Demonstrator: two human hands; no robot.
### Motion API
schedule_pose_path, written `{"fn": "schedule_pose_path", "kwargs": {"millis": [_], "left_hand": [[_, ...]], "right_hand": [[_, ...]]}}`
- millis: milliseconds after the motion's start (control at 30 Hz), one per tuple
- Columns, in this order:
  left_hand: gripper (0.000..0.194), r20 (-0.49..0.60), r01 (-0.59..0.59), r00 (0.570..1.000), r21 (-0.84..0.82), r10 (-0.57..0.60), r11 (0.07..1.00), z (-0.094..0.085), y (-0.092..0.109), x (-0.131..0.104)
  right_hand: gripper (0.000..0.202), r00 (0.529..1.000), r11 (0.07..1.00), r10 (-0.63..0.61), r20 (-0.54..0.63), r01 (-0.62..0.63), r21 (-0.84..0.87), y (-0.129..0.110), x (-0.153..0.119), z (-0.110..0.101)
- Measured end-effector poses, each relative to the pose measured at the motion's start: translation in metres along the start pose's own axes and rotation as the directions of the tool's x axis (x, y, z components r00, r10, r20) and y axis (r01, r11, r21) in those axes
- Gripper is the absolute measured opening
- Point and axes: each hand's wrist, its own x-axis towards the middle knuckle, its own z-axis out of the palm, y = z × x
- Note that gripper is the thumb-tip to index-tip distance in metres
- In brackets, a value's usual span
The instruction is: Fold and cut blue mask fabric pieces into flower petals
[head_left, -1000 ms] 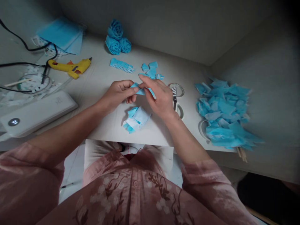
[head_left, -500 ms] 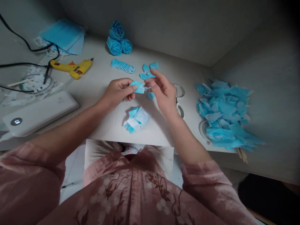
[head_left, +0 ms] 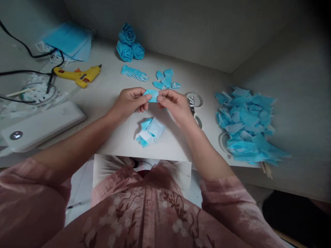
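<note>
A small blue fabric piece (head_left: 153, 96) is stretched between my two hands above the table. My left hand (head_left: 132, 101) pinches its left end between thumb and fingers. At its right end, my right hand (head_left: 176, 103) is closed on it in the same way. Beyond my hands lie several small blue folded pieces (head_left: 166, 81) and a pleated blue strip (head_left: 134, 73). Nearer my body rests a loose pile of blue and white pieces (head_left: 150, 132).
Three blue fabric roses (head_left: 129, 43) stand at the back. To the left are blue masks (head_left: 68, 39), a yellow glue gun (head_left: 80, 75), cables and a white power bank (head_left: 43, 125). Scissors (head_left: 198, 120), a tape roll (head_left: 199, 100) and a big blue heap (head_left: 245, 120) lie right.
My right hand has come down and left onto the blue piece and now pinches its right end. The small pieces behind it show more fully. My left hand keeps its hold.
</note>
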Motion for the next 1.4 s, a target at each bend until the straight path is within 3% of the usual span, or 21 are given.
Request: {"fn": "schedule_pose_path", "kwargs": {"millis": [267, 467, 667, 967, 1400], "left_hand": [[0.028, 0.031, 0.029, 0.999, 0.049, -0.031, 0.998, -0.0002, 0.0014, -0.0008], [0.029, 0.024, 0.037, 0.999, 0.034, -0.038, 0.999, 0.0002, 0.0, -0.0008], [0.026, -0.005, 0.033, 0.999, 0.041, -0.032, 0.999, 0.0003, -0.0008, 0.0004], [0.025, -0.045, 0.012, 0.999, 0.051, -0.009, 0.999, 0.0018, 0.0036, -0.0003], [0.03, 0.005, 0.023, 1.0, 0.072, -0.023, 0.997, 0.0007, 0.004, -0.0021]], "right_hand": [[0.017, 0.999, 0.997, -0.046, -0.025, 0.045, -0.061, 0.006, 0.0032, 0.0029], [0.017, 0.999, 0.997, -0.043, -0.009, 0.042, -0.066, 0.0029, 0.0017, 0.0043], [0.018, 0.999, 0.998, 0.033, 0.022, -0.034, 0.043, 0.0016, 0.0002, 0.0052], [0.036, 0.988, 0.977, 0.147, 0.051, -0.153, 0.148, -0.0032, -0.0009, 0.0037], [0.028, 0.996, 0.994, 0.081, 0.036, -0.083, 0.069, 0.0039, 0.0017, 0.0029]]}}
